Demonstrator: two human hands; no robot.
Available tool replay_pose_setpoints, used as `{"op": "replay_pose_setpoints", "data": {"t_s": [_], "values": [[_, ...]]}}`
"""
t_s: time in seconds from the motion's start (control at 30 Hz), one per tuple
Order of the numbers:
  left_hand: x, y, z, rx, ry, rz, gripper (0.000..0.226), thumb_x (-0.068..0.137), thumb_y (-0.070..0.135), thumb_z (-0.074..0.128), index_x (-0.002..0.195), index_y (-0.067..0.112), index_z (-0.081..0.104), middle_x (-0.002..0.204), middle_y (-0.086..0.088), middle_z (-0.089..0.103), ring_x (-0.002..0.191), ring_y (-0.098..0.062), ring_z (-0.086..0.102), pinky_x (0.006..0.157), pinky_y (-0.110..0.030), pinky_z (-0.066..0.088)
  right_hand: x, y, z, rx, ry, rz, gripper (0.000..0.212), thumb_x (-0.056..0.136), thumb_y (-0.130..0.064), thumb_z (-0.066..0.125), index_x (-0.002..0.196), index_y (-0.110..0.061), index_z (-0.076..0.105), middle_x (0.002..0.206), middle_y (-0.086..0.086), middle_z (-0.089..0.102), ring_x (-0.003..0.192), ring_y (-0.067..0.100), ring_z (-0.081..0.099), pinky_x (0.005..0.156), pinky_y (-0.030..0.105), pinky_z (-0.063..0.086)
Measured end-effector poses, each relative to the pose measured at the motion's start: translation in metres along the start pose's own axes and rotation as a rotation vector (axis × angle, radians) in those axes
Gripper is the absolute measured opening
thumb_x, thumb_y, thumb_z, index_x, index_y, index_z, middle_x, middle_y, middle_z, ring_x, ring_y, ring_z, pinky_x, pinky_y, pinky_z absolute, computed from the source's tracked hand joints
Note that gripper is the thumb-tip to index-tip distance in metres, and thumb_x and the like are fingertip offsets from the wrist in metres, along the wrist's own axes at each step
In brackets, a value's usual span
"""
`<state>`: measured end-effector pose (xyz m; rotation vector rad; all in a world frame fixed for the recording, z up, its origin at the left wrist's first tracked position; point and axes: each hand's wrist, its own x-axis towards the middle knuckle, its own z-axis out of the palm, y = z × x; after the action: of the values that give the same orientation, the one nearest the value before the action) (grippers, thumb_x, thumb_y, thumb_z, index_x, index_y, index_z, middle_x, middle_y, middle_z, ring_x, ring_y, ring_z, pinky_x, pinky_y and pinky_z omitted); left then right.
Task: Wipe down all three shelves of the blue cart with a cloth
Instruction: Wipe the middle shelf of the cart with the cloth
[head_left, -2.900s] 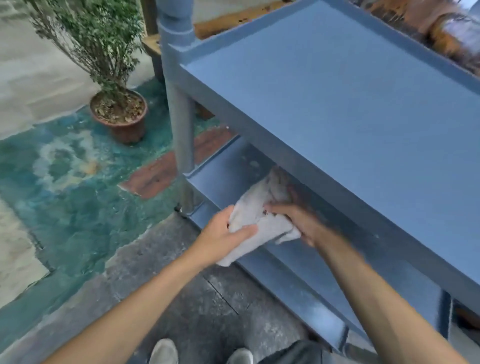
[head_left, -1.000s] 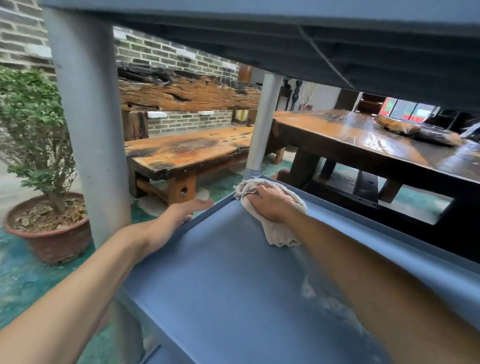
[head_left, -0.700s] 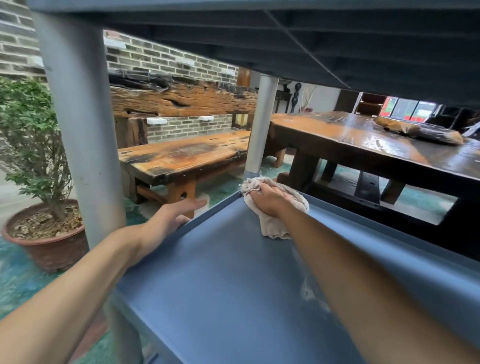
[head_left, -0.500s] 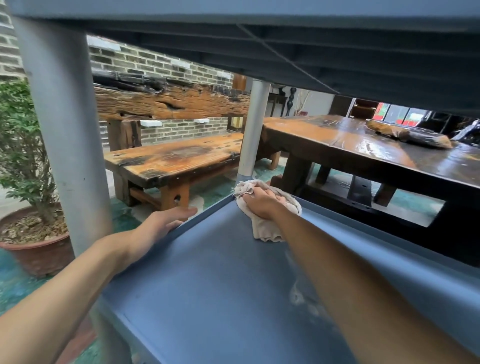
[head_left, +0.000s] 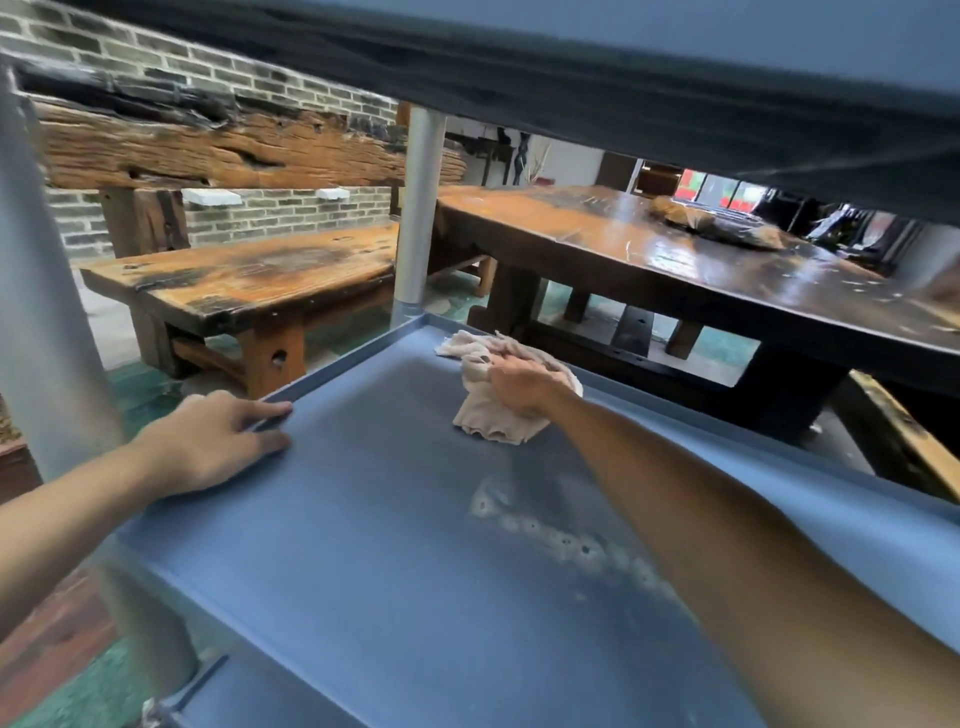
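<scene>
Head view: right hand (head_left: 522, 383) clenched on crumpled beige cloth (head_left: 493, 410), at far-left corner of blue metal cart shelf (head_left: 363, 545). Whitish residue streak (head_left: 566, 540) lay nearer, beneath right forearm. Left hand (head_left: 208, 441), released, flat on left rim.

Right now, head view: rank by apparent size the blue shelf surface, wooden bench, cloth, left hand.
1. blue shelf surface, fills most of the lower frame
2. wooden bench, though it sits farther back, so its true size is understated
3. left hand and cloth: look alike in size, and the right hand covers part of the cloth, so unranked
</scene>
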<state>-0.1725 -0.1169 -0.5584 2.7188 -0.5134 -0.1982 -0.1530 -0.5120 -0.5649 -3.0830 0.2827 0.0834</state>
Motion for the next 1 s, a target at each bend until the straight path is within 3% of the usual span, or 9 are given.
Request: {"op": "replay_pose_setpoints", "data": {"t_s": [0.07, 0.13, 0.23, 0.33, 0.43, 0.6, 0.73, 0.83, 1.0], "values": [[-0.003, 0.005, 0.008, 0.218, 0.202, 0.067, 0.046, 0.095, 0.046, 0.048, 0.132, 0.027, 0.065, 0.132, -0.018, 0.060, 0.138, -0.038, 0.036, 0.109, -0.048, 0.039, -0.008, 0.011, 0.005, 0.008, 0.034, 0.042, 0.060, 0.104, -0.045, 0.013, 0.163, -0.029, 0.012, 0.172, -0.005, 0.005, 0.158, 0.015, 0.004, 0.128, 0.043, 0.007], [-0.014, 0.019, 0.018, 0.255, 0.350, 0.245, 0.045, 0.086, 0.040, 0.046, 0.114, 0.018, 0.075, 0.128, -0.017, 0.060, 0.138, -0.040, 0.033, 0.105, -0.056, 0.043, -0.021, 0.020, 0.004, -0.009, 0.047, 0.064, 0.062, 0.104, -0.046, 0.011, 0.163, -0.027, 0.013, 0.172, -0.003, 0.007, 0.158, 0.016, 0.006, 0.128, 0.043, 0.007], [-0.031, 0.074, 0.027, 0.239, 0.267, 0.491, 0.059, 0.080, 0.052, 0.028, 0.097, 0.022, 0.076, 0.111, -0.003, 0.067, 0.128, -0.030, 0.046, 0.103, -0.047, 0.045, -0.049, 0.047, 0.007, 0.035, 0.066, 0.132, 0.065, 0.100, -0.048, 0.009, 0.162, -0.030, 0.015, 0.172, -0.006, 0.006, 0.158, 0.014, 0.005, 0.128, 0.043, 0.004], [-0.036, 0.125, 0.043, 0.262, 0.169, 0.578, 0.063, 0.079, 0.058, 0.015, 0.098, 0.028, 0.067, 0.108, 0.006, 0.062, 0.119, -0.019, 0.045, 0.098, -0.035, 0.044, -0.075, 0.079, 0.006, 0.069, 0.054, 0.177, 0.066, 0.098, -0.051, 0.008, 0.161, -0.034, 0.017, 0.172, -0.007, 0.010, 0.158, 0.014, 0.006, 0.128, 0.043, 0.004], [-0.040, 0.156, 0.060, 0.223, 0.152, 0.577, 0.062, 0.080, 0.057, 0.012, 0.101, 0.028, 0.063, 0.108, 0.007, 0.060, 0.115, -0.018, 0.047, 0.095, -0.030, 0.041, -0.099, 0.111, 0.006, 0.049, 0.054, 0.220, 0.066, 0.098, -0.050, 0.007, 0.161, -0.033, 0.019, 0.172, -0.006, 0.011, 0.158, 0.014, 0.008, 0.128, 0.044, 0.005], [-0.043, 0.170, 0.083, 0.108, 0.199, 0.478, 0.031, 0.100, 0.039, 0.037, 0.105, 0.021, 0.062, 0.114, -0.004, 0.062, 0.115, -0.028, 0.055, 0.093, -0.039, 0.045, -0.145, 0.164, 0.007, -0.006, 0.041, 0.294, 0.064, 0.102, -0.047, 0.007, 0.161, -0.026, 0.020, 0.171, 0.000, 0.014, 0.158, 0.019, 0.012, 0.127, 0.046, 0.010], [-0.045, 0.163, 0.089, 0.032, 0.254, 0.453, 0.043, 0.099, 0.045, 0.022, 0.099, 0.021, 0.057, 0.111, -0.007, 0.060, 0.109, -0.035, 0.059, 0.085, -0.049, 0.051, -0.186, 0.201, 0.009, -0.081, 0.053, 0.293, 0.056, 0.108, -0.037, 0.020, 0.159, -0.015, 0.025, 0.169, 0.010, 0.021, 0.157, 0.029, 0.017, 0.127, 0.051, 0.015], [-0.042, 0.155, 0.086, 0.011, 0.298, 0.490, 0.058, 0.091, 0.048, 0.016, 0.102, 0.011, 0.059, 0.110, -0.013, 0.058, 0.106, -0.041, 0.054, 0.087, -0.055, 0.049, -0.213, 0.228, 0.008, -0.063, 0.032, 0.379, 0.059, 0.107, -0.039, 0.012, 0.161, -0.017, 0.020, 0.170, 0.008, 0.017, 0.158, 0.025, 0.013, 0.127, 0.049, 0.013], [-0.042, 0.150, 0.087, -0.018, 0.442, 0.533, 0.035, 0.096, 0.036, 0.025, 0.092, 0.021, 0.056, 0.098, -0.010, 0.060, 0.099, -0.038, 0.053, 0.086, -0.056, 0.046, -0.252, 0.267, 0.008, -0.027, 0.022, 0.507, 0.062, 0.104, -0.046, 0.008, 0.161, -0.025, 0.022, 0.171, -0.001, 0.013, 0.158, 0.018, 0.011, 0.128, 0.046, 0.010]]}}
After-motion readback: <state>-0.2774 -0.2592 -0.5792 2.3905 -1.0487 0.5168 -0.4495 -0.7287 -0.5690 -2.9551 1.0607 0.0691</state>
